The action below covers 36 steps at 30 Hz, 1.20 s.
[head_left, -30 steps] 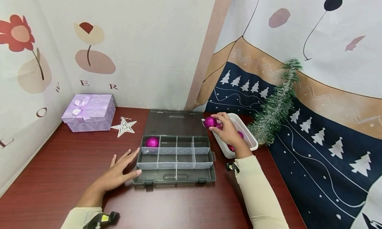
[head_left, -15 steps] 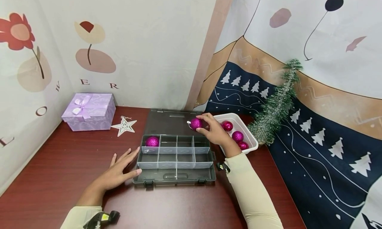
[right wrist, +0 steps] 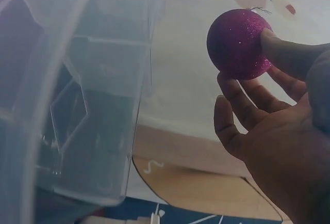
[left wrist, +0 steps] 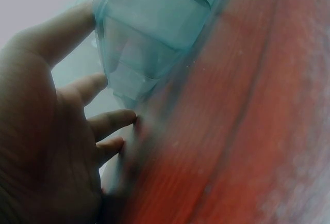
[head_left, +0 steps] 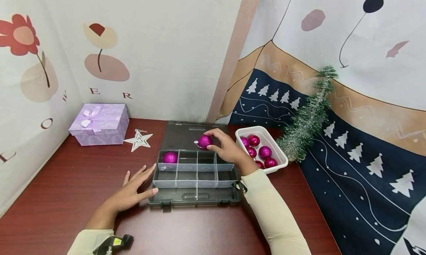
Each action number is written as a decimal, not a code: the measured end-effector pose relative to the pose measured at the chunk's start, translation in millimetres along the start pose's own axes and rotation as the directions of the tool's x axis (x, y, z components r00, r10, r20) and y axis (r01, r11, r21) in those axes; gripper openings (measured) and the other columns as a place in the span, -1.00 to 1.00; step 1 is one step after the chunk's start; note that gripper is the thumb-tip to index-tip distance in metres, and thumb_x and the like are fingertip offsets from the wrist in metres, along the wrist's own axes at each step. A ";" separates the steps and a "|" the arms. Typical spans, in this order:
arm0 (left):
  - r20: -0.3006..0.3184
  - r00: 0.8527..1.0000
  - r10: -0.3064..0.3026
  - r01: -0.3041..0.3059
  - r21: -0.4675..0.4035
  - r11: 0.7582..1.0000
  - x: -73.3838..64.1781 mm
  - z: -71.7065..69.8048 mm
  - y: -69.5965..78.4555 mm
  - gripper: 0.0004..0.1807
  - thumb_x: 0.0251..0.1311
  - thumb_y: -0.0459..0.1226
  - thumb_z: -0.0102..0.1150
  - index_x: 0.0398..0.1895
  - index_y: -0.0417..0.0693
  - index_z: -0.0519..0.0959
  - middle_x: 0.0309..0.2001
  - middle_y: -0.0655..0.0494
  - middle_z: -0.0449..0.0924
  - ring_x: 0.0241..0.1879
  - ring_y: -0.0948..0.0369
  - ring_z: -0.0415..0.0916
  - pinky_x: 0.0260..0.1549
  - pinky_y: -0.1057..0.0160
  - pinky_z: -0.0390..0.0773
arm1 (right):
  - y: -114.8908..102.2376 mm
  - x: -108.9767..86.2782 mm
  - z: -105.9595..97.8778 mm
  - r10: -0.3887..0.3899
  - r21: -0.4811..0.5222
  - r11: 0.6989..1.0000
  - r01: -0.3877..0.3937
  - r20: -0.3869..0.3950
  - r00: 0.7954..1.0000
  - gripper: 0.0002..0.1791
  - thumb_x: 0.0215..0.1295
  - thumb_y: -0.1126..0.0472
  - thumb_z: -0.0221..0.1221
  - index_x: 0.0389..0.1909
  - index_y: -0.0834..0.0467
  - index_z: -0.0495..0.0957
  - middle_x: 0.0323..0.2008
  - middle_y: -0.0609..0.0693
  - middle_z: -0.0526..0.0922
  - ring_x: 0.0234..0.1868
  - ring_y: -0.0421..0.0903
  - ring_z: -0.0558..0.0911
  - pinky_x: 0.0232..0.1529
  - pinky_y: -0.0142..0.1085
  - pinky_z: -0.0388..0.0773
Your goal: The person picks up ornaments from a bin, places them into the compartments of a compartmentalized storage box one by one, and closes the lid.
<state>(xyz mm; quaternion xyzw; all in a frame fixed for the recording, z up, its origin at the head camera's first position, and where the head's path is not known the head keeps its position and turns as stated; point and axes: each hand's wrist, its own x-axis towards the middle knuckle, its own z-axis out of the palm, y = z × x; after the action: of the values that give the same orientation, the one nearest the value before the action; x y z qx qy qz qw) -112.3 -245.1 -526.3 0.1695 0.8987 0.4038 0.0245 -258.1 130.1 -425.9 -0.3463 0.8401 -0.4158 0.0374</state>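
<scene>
My right hand pinches a glittery magenta Christmas bauble between thumb and fingers, above the back edge of a grey compartment box. In the right wrist view the bauble shows its thread loop on top. The box's lid lies folded back behind it. A second glittery bauble sits in the back left compartment. With fingers spread, my left hand rests at the box's left side. In the left wrist view its fingertips are close to the clear box wall.
A white tray with several magenta baubles, some shiny and some glittery, stands to the right. Behind it is a small frosted Christmas tree. A white star ornament and a lilac gift box lie at the back left.
My right hand has carried the bauble left from the white tray to above the compartment box, uncovering the baubles in the tray. My left hand stays in place.
</scene>
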 end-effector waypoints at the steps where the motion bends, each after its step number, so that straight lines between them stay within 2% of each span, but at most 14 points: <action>1: -0.001 1.000 0.000 0.000 0.000 1.000 0.0 0.0 0.0 -0.04 0.44 0.01 0.33 0.79 0.07 0.11 0.71 -0.29 0.18 0.69 -0.51 -0.12 0.52 -0.65 -0.59 | -0.2 1.4 1.5 -0.013 -0.003 1.000 0.013 0.007 1.000 -0.48 0.50 0.36 0.33 0.42 0.23 0.50 0.37 0.21 0.57 0.38 0.18 0.58 0.47 0.22 0.57; 5: 0.001 1.000 -0.002 0.002 0.000 1.000 -0.5 -0.1 0.4 -0.04 0.44 0.01 0.33 0.79 0.06 0.11 0.71 -0.29 0.18 0.69 -0.51 -0.12 0.52 -0.64 -0.60 | -1.0 6.7 7.3 -0.041 -0.037 0.998 0.042 0.032 0.999 -0.50 0.51 0.37 0.31 0.41 0.20 0.53 0.37 0.19 0.59 0.40 0.15 0.58 0.50 0.19 0.55; 9: 0.003 1.000 -0.004 0.004 -0.002 1.000 -0.7 -0.7 1.5 -0.04 0.44 0.01 0.34 0.79 0.07 0.12 0.71 -0.28 0.18 0.69 -0.51 -0.12 0.52 -0.64 -0.59 | -1.3 11.0 13.2 -0.036 -0.059 0.998 0.039 0.058 0.998 -0.50 0.50 0.38 0.30 0.42 0.17 0.55 0.37 0.16 0.61 0.41 0.13 0.59 0.52 0.16 0.54; 20: -0.004 1.000 -0.002 0.002 0.002 1.000 -0.1 -0.9 0.3 -0.03 0.40 0.00 0.37 0.78 0.09 0.13 0.70 -0.26 0.21 0.69 -0.49 -0.07 0.51 -0.67 -0.54 | -2.2 27.6 29.6 -0.039 -0.052 0.998 0.046 0.133 0.990 -0.50 0.50 0.43 0.29 0.41 0.19 0.59 0.39 0.16 0.62 0.47 0.14 0.57 0.47 0.12 0.59; 25: -0.007 1.000 0.000 0.000 0.001 1.000 0.2 -0.7 0.6 -0.03 0.40 -0.01 0.37 0.78 0.08 0.14 0.70 -0.26 0.22 0.68 -0.50 -0.06 0.52 -0.67 -0.53 | -4.2 32.7 36.9 -0.059 -0.103 0.992 0.079 0.184 0.981 -0.49 0.49 0.43 0.30 0.42 0.22 0.57 0.42 0.17 0.61 0.49 0.13 0.57 0.52 0.11 0.55; 36: -0.012 1.000 0.008 -0.007 0.005 1.000 1.1 -0.4 -0.4 -0.03 0.40 -0.01 0.37 0.78 0.06 0.15 0.70 -0.27 0.22 0.68 -0.50 -0.06 0.51 -0.67 -0.53 | -10.4 35.2 46.8 -0.003 -0.200 0.978 0.061 0.276 0.961 -0.53 0.51 0.37 0.30 0.39 0.19 0.60 0.37 0.11 0.66 0.47 0.04 0.60 0.52 -0.08 0.56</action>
<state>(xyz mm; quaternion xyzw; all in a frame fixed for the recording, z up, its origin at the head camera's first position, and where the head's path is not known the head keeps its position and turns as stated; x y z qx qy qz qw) -113.5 -245.2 -526.2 0.1706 0.8991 0.4027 0.0173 -262.6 72.7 -440.9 -0.4162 0.8597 -0.2749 0.1105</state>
